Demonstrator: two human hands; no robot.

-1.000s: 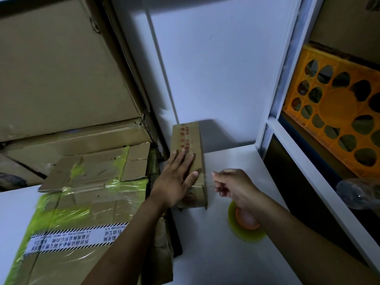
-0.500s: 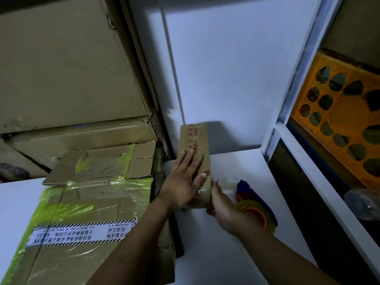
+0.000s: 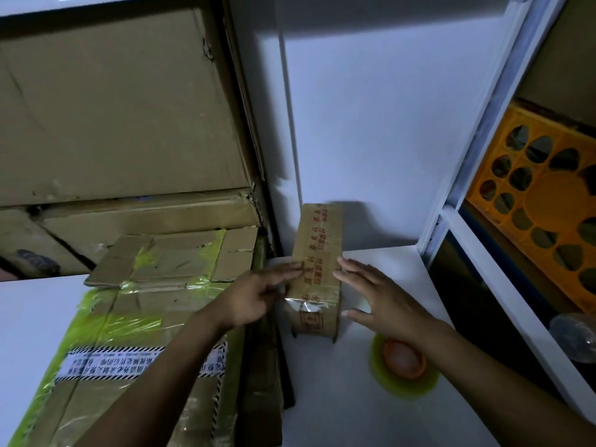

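Note:
A small long cardboard box (image 3: 317, 253) with red print lies on the white table (image 3: 371, 414), its far end toward the wall. Clear tape (image 3: 308, 304) crosses its near end. My left hand (image 3: 258, 296) reaches from the left with straight fingers, the fingertips touching the box's left top edge. My right hand (image 3: 383, 298) is held flat with straight fingers against the box's right side, thumb near the table. A roll of yellow-green tape with an orange core (image 3: 403, 366) lies on the table under my right wrist.
A large cardboard carton (image 3: 135, 317) with yellow-green tape sits left of the small box. Bigger cartons (image 3: 113, 108) are stacked behind it. A white shelf frame (image 3: 477, 269) stands on the right with an orange plastic crate (image 3: 541, 201) and a clear plastic bag (image 3: 577, 337) inside.
My left hand slid off the box top to its left edge. My right hand let go of the tape roll, which now lies on the table, and opened flat beside the box.

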